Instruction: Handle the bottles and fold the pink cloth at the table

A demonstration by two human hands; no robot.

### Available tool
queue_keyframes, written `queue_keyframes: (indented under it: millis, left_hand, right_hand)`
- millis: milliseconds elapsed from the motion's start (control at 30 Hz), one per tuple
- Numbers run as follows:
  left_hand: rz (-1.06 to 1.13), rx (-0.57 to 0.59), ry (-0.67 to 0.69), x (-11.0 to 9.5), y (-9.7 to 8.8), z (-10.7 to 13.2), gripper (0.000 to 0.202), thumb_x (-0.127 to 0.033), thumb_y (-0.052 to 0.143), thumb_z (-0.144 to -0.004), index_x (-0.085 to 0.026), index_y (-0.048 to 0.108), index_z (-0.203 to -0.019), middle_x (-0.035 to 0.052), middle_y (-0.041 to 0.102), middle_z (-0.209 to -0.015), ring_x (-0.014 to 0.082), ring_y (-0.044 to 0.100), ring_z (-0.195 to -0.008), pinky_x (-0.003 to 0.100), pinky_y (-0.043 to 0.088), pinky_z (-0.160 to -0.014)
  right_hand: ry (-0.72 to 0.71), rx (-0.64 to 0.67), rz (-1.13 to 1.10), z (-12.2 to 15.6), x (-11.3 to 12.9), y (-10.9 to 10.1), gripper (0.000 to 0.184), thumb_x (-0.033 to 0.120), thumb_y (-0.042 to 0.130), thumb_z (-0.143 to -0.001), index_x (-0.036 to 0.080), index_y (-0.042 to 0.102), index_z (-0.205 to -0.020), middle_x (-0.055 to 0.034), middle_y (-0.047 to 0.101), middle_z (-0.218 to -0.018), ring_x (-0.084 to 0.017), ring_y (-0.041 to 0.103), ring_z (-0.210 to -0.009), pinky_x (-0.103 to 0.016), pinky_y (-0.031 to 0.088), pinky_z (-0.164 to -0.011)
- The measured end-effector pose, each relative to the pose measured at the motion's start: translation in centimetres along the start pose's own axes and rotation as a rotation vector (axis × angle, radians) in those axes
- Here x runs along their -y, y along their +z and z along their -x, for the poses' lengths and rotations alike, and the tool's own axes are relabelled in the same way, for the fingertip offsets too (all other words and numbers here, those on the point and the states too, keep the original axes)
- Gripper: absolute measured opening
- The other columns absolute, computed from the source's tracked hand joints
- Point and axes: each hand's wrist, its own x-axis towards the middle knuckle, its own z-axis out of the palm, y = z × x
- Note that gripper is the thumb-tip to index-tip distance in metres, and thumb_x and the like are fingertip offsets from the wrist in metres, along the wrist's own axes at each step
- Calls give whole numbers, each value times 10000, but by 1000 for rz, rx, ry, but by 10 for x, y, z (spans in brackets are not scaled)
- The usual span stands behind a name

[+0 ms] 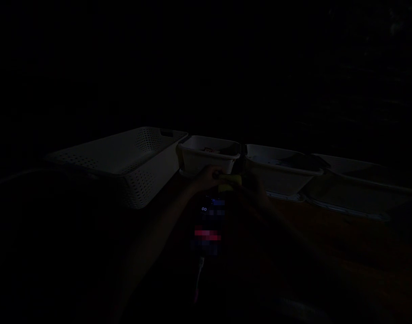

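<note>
The view is very dark. Near the middle, my left hand is closed, its fingers at the left edge of a small, flat-looking yellow-green piece. My right hand comes in from the other side and grips the same piece at its right and lower edge. Most of the right fingers are lost in shadow, and the kind of piece cannot be made out. Below both hands lies a lit screen, seemingly a phone, with a cable running from its lower end.
A long white perforated basket stands at the left. Beyond my hands is a white tub with some small items inside. Another white tub with pale contents and a further pale container stand to the right, on a dark reddish surface.
</note>
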Motion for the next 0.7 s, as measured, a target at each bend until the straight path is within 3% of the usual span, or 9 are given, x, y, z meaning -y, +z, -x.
queue_keyframes:
  millis: [267, 533, 700]
  left_hand:
    - [37, -23, -45, 1, 1, 1, 304, -232, 683, -679, -119, 652, -960, 40, 668, -958, 171, 616, -899, 281, 476, -799]
    - [168, -22, -97, -8, 2, 5, 546, -420, 742, -684, -138, 601, -1130, 111, 618, -1203, 236, 587, -1088, 338, 475, -901]
    - [201, 16, -156, -14, 2, 9, 621, -461, 732, -706, -172, 559, -1229, 120, 622, -1232, 250, 609, -1076, 352, 499, -876]
  right_hand:
    - [-21, -18, 9, 3, 5, 0, 399, 479, 757, -678, 194, 545, -859, -42, 650, -835, -174, 627, -738, -298, 527, -637]
    - [33, -82, -38, 0, 6, 0, 427, 440, 781, -661, 179, 576, -930, -73, 666, -942, -200, 655, -817, -324, 550, -690]
    - [17, -77, -124, -2, 7, -1, 486, 426, 750, -706, 215, 566, -1102, -82, 648, -1090, -220, 651, -945, -369, 561, -792]
